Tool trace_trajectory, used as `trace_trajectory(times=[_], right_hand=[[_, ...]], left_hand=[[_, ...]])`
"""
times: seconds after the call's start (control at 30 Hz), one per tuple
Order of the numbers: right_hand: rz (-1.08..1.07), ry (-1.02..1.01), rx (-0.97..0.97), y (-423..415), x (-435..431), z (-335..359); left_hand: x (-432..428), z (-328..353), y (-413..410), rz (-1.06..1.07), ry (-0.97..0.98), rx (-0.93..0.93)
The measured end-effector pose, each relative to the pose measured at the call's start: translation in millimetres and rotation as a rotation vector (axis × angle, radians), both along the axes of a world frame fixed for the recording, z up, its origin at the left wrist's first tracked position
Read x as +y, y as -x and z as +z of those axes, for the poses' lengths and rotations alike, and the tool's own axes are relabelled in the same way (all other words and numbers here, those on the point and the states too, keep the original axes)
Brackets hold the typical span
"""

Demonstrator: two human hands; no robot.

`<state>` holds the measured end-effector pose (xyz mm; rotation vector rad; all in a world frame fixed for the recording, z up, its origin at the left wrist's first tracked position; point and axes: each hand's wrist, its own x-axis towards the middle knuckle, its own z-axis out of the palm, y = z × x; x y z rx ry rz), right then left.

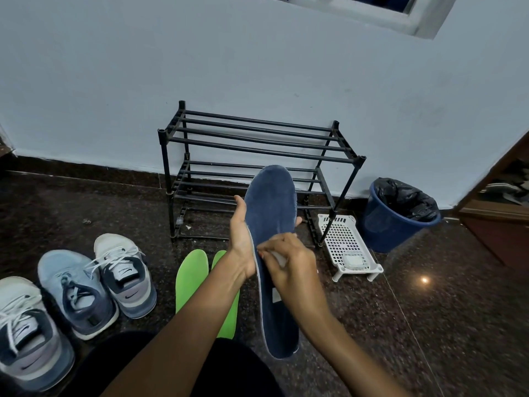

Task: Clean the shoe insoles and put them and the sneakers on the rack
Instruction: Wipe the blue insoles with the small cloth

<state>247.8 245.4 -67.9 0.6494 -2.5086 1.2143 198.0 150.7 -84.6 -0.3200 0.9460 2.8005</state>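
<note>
So the left hand [242, 239] is clamped on a blue insole [270, 202], thumb up along its left edge and fingers wrapped round behind. It's holding the insole up off the floor, in front of the rack, with the toe end pointing away and the heel end near the person. The right hand [290, 266] is pinching a small white wipe [275, 258] against the middle of the insole's blue face, so both hands are together on the same insole. Down on the dark speckled floor [429, 325], a green insole [191, 279] lies flat just left of the left forearm. A second green insole [232, 319] lies beside it, partly hidden under that arm. The black rack [257, 144] stands against the pale blue wall [114, 81]. Over at near left are three sneakers in a row: a grey-and-white sneaker [25, 333], a light blue sneaker [71, 287] and a white-and-navy sneaker [126, 270]. Just right of the rack there's a white slotted tray [340, 233] with some small white thing in it that I can't make out. Farther right is a blue bin [386, 233] lined with a black bag.
</note>
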Motion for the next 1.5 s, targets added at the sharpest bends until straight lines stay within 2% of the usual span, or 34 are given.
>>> trace_trajectory(times=[0.3, 0.53, 0.7, 0.83, 1.03, 1.27, 1.5], right_hand=[[-0.128, 0.081, -0.009, 22.5, 8.1, 3.4], [-0.005, 0.060, 0.003, -2.5, -1.3, -2.6], [-0.154, 0.061, 0.065, 24.3, 6.8, 4.2], [-0.219, 0.081, 0.038, 35.8, 9.5, 4.8], [-0.148, 0.089, 0.034, 24.3, 7.4, -0.3], [-0.280, 0.097, 0.006, 37.1, 10.1, 5.5], [-0.127, 0.095, -0.015, 15.5, 3.2, -0.3]], left_hand=[[1.2, 2.7, -0.5, -0.006, 0.020, -0.014], [-1.3, 3.0, -0.9, -0.014, -0.028, -0.004], [0.0, -0.6, 1.2, -0.033, 0.074, 0.002], [-0.5, -8.0, 5.1, -0.050, 0.123, 0.021], [-2.8, -0.5, 1.3, -0.073, 0.034, -0.018], [1.2, -2.5, 2.7, -0.073, 0.079, 0.019], [1.9, 6.0, 1.6, -0.016, -0.040, -0.027]])
